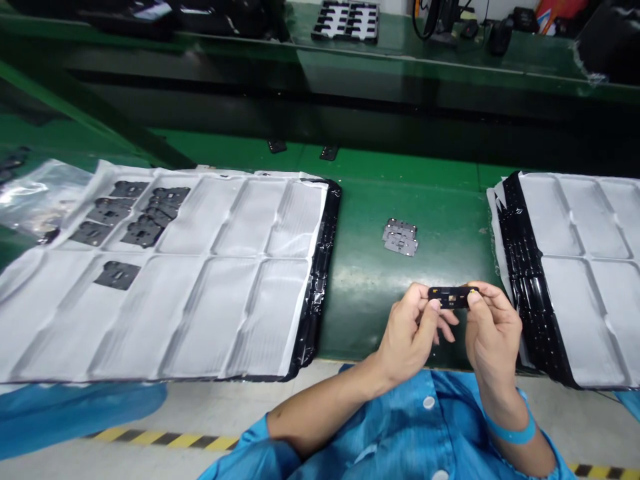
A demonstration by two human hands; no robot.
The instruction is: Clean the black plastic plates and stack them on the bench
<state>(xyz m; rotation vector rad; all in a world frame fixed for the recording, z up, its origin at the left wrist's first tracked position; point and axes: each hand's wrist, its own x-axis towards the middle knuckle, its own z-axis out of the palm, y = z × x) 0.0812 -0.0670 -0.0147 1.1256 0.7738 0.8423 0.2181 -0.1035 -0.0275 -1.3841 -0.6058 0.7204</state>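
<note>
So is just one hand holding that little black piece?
No, the left hand pinches one end of the black piece and the right hand pinches the other.

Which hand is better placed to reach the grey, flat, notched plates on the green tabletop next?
Left, probably: the left hand is nearer the grey, flat, notched plates. It and the right hand both grip the black, flat, oblong part; the right could likely hold it alone.

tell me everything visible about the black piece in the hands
The black piece is small, flat and oblong, perhaps plastic, with pale patches near its middle and yellow spots toward both ends. It is held lengthwise across the view, over the green table, its ends pinched by the left hand and the right hand.
</note>
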